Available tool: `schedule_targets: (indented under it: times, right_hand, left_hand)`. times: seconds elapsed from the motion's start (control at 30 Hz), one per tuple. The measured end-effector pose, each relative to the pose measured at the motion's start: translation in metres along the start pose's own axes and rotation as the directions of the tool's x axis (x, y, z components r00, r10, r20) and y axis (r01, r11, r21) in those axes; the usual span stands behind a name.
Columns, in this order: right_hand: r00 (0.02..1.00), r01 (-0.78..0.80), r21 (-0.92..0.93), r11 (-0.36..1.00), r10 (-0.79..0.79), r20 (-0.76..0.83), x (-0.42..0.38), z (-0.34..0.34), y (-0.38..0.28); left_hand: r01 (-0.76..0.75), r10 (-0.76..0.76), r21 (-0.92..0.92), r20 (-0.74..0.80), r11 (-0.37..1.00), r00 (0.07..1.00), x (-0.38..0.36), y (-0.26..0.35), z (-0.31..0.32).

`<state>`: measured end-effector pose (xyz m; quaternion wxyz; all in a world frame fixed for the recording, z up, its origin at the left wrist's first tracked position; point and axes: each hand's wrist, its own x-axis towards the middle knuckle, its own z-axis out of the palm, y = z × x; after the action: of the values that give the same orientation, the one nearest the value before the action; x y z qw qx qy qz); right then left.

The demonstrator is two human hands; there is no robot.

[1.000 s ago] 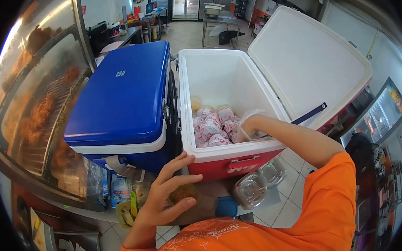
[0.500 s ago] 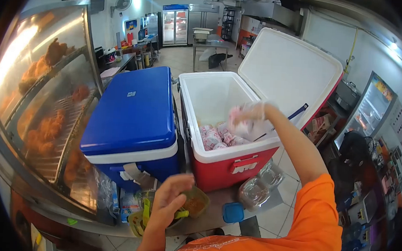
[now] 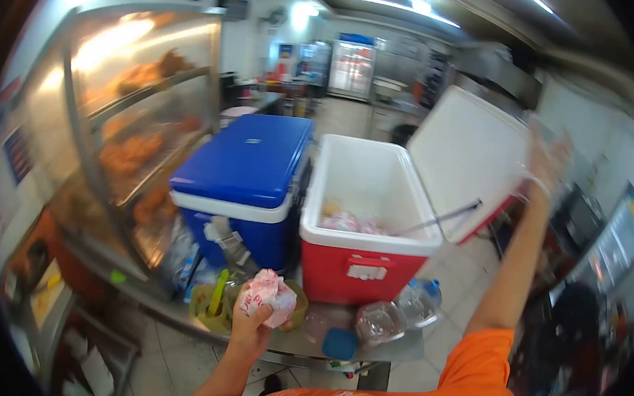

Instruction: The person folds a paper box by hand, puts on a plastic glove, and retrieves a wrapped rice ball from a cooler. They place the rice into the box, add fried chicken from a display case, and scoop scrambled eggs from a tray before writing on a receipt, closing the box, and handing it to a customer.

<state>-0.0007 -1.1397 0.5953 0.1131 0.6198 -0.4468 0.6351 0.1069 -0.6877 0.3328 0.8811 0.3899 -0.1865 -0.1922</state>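
Observation:
My left hand point(image 3: 248, 333) is closed around a paper-wrapped bundle point(image 3: 271, 297) with red print, held over the green containers point(image 3: 205, 309) on the counter. My right hand point(image 3: 548, 158), in a thin clear glove and blurred, is raised at the right edge of the white-lined lid point(image 3: 465, 145), fingers stretched upward. That lid stands tilted back from the red cooler point(image 3: 327, 275). Inside the cooler, more wrapped bundles point(image 3: 344, 221) lie at the bottom.
A blue cooler point(image 3: 243, 157) with its lid down stands left of the red one. Beyond it is a lit glass cabinet point(image 3: 139, 143) of fried food. Clear plastic containers point(image 3: 380, 324) and a blue-lidded box point(image 3: 340, 343) sit near the counter's front edge.
A wrapped bundle has passed from my right hand inside the cooler to my left hand. My right hand has risen out to the lid's edge. The view has turned left.

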Motion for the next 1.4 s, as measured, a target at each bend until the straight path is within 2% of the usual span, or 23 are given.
schedule_targets:
  times: [0.03, 0.1, 0.13, 0.23, 0.33, 0.47, 0.57, 0.63, 0.67, 0.73, 0.77, 0.8, 0.83, 0.87, 0.9, 0.93, 0.97, 1.0, 1.1, 1.2, 1.3, 1.37, 1.4]
  right_hand:
    - [0.978, -0.08, -0.18, 0.98, 0.112, 0.174, 0.019, -0.004, 0.007]
    - [0.949, -0.112, 0.235, 0.965, 0.034, 0.312, 0.03, 0.041, 0.033]
    - [0.91, -0.026, 0.127, 0.991, -0.029, 0.415, 0.036, 0.038, 0.021]
    - [0.916, 0.201, 0.549, 0.812, -0.354, 0.188, 0.046, 0.11, 0.023]
    - [0.824, 0.251, 0.678, 0.691, -0.52, 0.226, -0.02, 0.047, -0.088]
    - [0.5, 0.508, 0.573, 0.643, -0.762, 0.411, -0.112, -0.003, -0.182]
    - [0.462, 0.569, 0.545, 0.616, -0.787, 0.408, -0.18, 0.018, -0.201]
    - [0.702, 0.466, 0.55, 0.694, -0.668, 0.248, -0.235, 0.013, -0.207]
    - [0.667, 0.489, 0.568, 0.662, -0.704, 0.245, -0.267, -0.006, -0.227]
    - [0.708, -0.091, 0.836, 0.54, -0.555, 0.436, -0.339, -0.121, -0.275]
    - [0.605, -0.12, 0.82, 0.559, -0.614, 0.507, -0.37, -0.244, -0.305]
    - [0.497, -0.343, 0.917, 0.203, -0.789, 0.36, -0.438, -0.185, -0.326]
    - [0.457, -0.329, 0.944, -0.008, -0.877, 0.152, -0.477, -0.281, -0.349]
    - [0.199, -0.622, 0.782, 0.04, -0.958, 0.207, -0.515, -0.345, -0.368]
    - [-0.011, -0.671, 0.724, 0.16, -0.979, 0.205, -0.555, -0.402, -0.383]
    - [-0.046, -0.713, 0.701, -0.016, -0.997, -0.069, -0.584, -0.454, -0.387]
    - [-0.285, -0.86, 0.472, 0.194, -0.95, -0.128, -0.608, -0.503, -0.384]
    - [-0.292, -0.951, 0.013, 0.309, -0.882, -0.371, -0.649, -0.53, -0.38]
    - [-0.364, -0.912, 0.065, 0.405, -0.727, -0.582, -0.682, -0.617, -0.397]
    - [-0.694, -0.67, 0.235, 0.704, -0.481, -0.536, -0.709, -0.664, -0.433]
    - [-0.774, -0.456, 0.009, 0.89, -0.392, -0.498, -0.776, -0.687, -0.458]
    - [-0.7, -0.588, 0.125, 0.799, -0.425, -0.573, -0.789, -0.711, -0.485]
    - [-0.625, -0.71, 0.231, 0.666, -0.444, -0.642, -0.793, -0.724, -0.5]
  left_hand:
    - [0.059, -0.064, -0.05, -0.092, 0.997, 0.994, -0.015, 0.004, -0.005]
    - [0.03, -0.039, -0.054, -0.168, 0.998, 0.985, -0.041, 0.012, -0.021]
    - [0.062, -0.073, -0.066, -0.183, 0.996, 0.98, -0.056, 0.015, -0.03]
    - [-0.112, 0.06, -0.143, -0.326, 0.983, 0.943, -0.093, 0.021, -0.05]
    - [-0.262, 0.213, -0.069, -0.403, 0.963, 0.89, -0.136, 0.029, -0.071]
    - [-0.393, 0.317, -0.014, -0.565, 0.919, 0.762, -0.206, 0.065, -0.089]
    - [-0.47, 0.409, 0.051, -0.579, 0.881, 0.705, -0.281, 0.101, -0.126]
    - [-0.546, 0.479, 0.126, -0.664, 0.828, 0.574, -0.331, 0.128, -0.154]
    - [-0.554, 0.538, 0.214, -0.658, 0.805, 0.527, -0.356, 0.137, -0.173]
    - [-0.57, 0.53, 0.254, -0.753, 0.781, 0.39, -0.401, 0.163, -0.193]
    - [-0.567, 0.51, 0.253, -0.783, 0.784, 0.356, -0.422, 0.171, -0.201]
    - [-0.529, 0.54, 0.326, -0.778, 0.784, 0.321, -0.441, 0.182, -0.208]
    - [-0.485, 0.573, 0.396, -0.764, 0.78, 0.297, -0.457, 0.192, -0.213]
    - [-0.466, 0.576, 0.416, -0.768, 0.781, 0.279, -0.469, 0.2, -0.218]
    - [-0.456, 0.576, 0.424, -0.771, 0.783, 0.272, -0.478, 0.203, -0.226]
    - [-0.412, 0.562, 0.445, -0.795, 0.795, 0.227, -0.491, 0.208, -0.238]
    - [-0.367, 0.548, 0.462, -0.817, 0.807, 0.178, -0.5, 0.212, -0.247]
    - [-0.361, 0.553, 0.478, -0.821, 0.801, 0.141, -0.509, 0.219, -0.256]
    - [-0.194, 0.582, 0.568, -0.813, 0.8, 0.02, -0.532, 0.24, -0.286]
    - [-0.088, 0.651, 0.647, -0.759, 0.757, 0.019, -0.557, 0.261, -0.33]
    - [-0.061, 0.684, 0.686, -0.728, 0.725, -0.05, -0.574, 0.291, -0.387]
    - [-0.025, 0.683, 0.69, -0.72, 0.723, -0.12, -0.586, 0.32, -0.415]
    - [0.256, 0.704, 0.668, -0.706, 0.699, -0.08, -0.593, 0.339, -0.428]
